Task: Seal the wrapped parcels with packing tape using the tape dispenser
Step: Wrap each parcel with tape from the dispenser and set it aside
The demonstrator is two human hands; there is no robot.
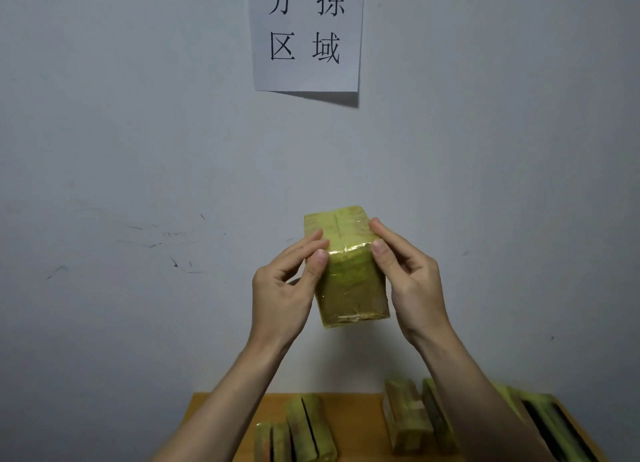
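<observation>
— What have the hands got?

— One yellow-green parcel [346,267] wrapped in glossy clear film, held up in the air in front of the grey wall [138,149], well above the bench [353,413]. It is gripped from both sides.

— How does the left hand sit on it?

— The left hand [282,288] has its thumb pressed on the near face by the parcel's upper left corner, with the fingers curled round the left side. So it is grasping the parcel, not lying flat against it.

— And the right?

— The right hand [408,281] mirrors it: thumb on the near face at the upper right corner, fingers wrapped along the right side and reaching the top. Both grips are closed on the parcel, thumbs apart with the film showing between them.

— Where are the rest of the parcels?

— On the wooden bench at the bottom. A left group of parcels [298,434] stands on edge near the bench's left part, dark gaps showing between them. A right group of parcels [415,416] stands towards the back right, partly behind the right forearm, and more run off to the right edge, blurred.

— Any tape dispenser?

— I cannot pick one out. There is only a small dark shape behind the left hand, too hidden to name.

— Anything else?

— A white paper sign [306,31] with four black characters, fixed high on the wall.
</observation>
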